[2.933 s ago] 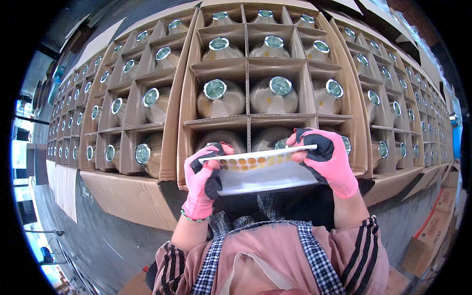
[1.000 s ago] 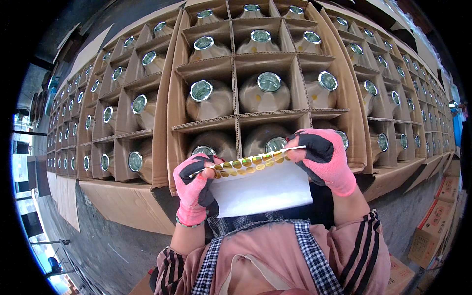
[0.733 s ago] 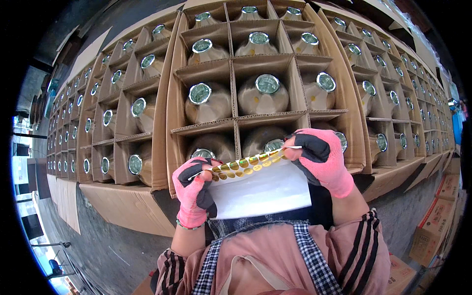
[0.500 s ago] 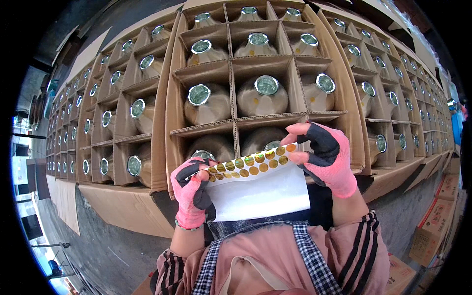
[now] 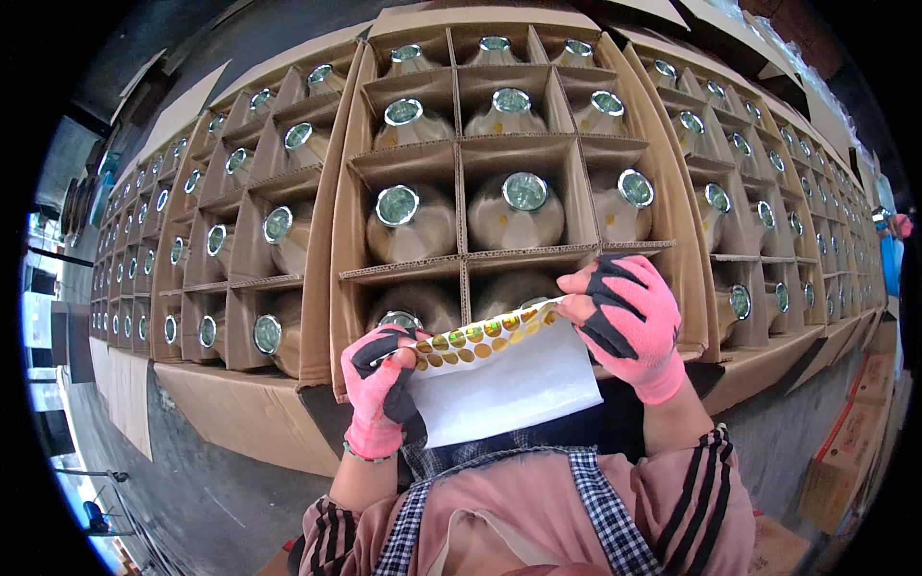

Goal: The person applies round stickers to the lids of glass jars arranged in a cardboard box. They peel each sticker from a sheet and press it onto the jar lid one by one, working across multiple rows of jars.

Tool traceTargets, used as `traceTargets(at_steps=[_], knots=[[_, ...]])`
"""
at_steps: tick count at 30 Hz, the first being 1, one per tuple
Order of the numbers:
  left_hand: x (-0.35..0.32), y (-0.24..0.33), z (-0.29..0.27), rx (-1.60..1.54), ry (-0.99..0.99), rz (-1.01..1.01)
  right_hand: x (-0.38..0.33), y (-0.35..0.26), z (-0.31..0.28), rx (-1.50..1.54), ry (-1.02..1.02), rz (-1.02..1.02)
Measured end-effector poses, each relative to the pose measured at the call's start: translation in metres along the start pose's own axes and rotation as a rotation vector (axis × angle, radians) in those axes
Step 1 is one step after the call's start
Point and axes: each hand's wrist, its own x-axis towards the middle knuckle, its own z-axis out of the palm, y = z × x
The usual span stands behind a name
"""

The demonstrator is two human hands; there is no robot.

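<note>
While my left hand [image 5: 381, 389] in its pink-and-black fingerless glove pinches the left end of the white backing sheet with its rows of small round gold stickers [image 5: 490, 370], my right hand [image 5: 624, 322], gloved the same, closes thumb and forefinger on the sheet's upper right corner, so the two hands stand apart with the sheet stretched between them, just above my pink striped sleeves. To peel well, I judge that I should keep the left grip firm and the sheet taut, lift only one sticker by its edge with the right fingertips, and avoid creasing the strip. Just beyond my hands sits the open brown cardboard carton with its cardboard dividers [image 5: 461, 154], each cell holding a pale round-shouldered glass bottle with a silvery green cap [image 5: 525, 192]; more such cartons run off to both sides. Compared with half a second ago, my right fingers have slid from on top of the sticker row to its right end, and the sheet lies a little flatter.
</note>
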Motion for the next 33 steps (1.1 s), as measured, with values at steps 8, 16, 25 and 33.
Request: traceTargets(at_steps=[8,16,25,33], knots=[[0.003,0.000,0.000,0.015,0.029,-0.044,0.002,0.002,0.000,0.176,-0.065,0.155],[0.004,0.002,0.001,-0.001,0.025,-0.105,0.024,0.016,-0.012,0.783,0.004,0.499],[0.012,0.001,-0.006,-0.014,-0.131,-0.161,0.137,0.191,0.045,0.417,-0.102,0.619],[0.011,0.003,-0.008,-0.078,-0.087,-0.223,0.221,0.263,0.130,-0.558,-0.650,0.509]])
